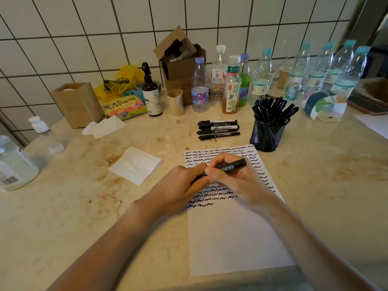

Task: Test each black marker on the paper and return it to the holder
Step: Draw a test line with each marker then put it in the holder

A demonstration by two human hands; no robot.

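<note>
A white paper (235, 234) lies on the counter, its upper half covered with rows of black squiggles. Over it, my right hand (233, 177) holds a black marker (234, 165) by its barrel, lying nearly level. My left hand (180, 183) closes on the marker's left end, where the cap or tip is hidden by the fingers. A black mesh holder (267, 134) packed with several black markers stands just beyond the paper's top right corner. Several more black markers (218, 129) lie side by side on the counter behind the paper.
A folded napkin (135, 164) lies left of the paper. Along the tiled wall stand several water and drink bottles (200, 89), a dark spray bottle (151, 95), a paper cup (176, 101), a cardboard box (180, 66) and a wooden box (77, 103). A jar (12, 164) sits far left.
</note>
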